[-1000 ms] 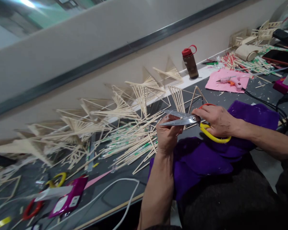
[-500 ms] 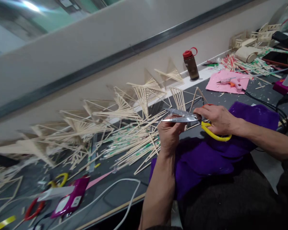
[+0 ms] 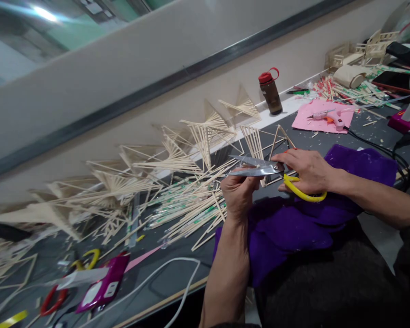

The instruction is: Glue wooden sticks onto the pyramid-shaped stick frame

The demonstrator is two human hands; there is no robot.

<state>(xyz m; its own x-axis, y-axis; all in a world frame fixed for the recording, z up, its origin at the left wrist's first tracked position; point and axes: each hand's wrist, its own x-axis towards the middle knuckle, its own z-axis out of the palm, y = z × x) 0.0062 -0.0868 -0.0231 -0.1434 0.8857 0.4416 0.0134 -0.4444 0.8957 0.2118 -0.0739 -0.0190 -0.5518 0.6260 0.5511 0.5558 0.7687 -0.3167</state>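
Observation:
My right hand grips a pair of scissors by a yellow lower handle loop and a red upper one that is mostly hidden. The metal blades are parted and point left, over the fingers of my left hand. Those fingers are closed in a pinch at a light wooden stick frame, a fan of thin sticks with a triangular end. The blades hide the exact grip point. Under both wrists, a purple cloth covers my lap and the table edge.
Loose sticks, some in wrappers, lie left of my hands. Behind them stands a row of twisted stick structures. A glue gun rests on pink paper, near a bottle. A purple power strip and white cable lie front left.
Both hands and the scissors have shifted slightly left. The blades remain parted, and the right-hand fingers look a little more stretched along the handles. The camera view has moved slightly.

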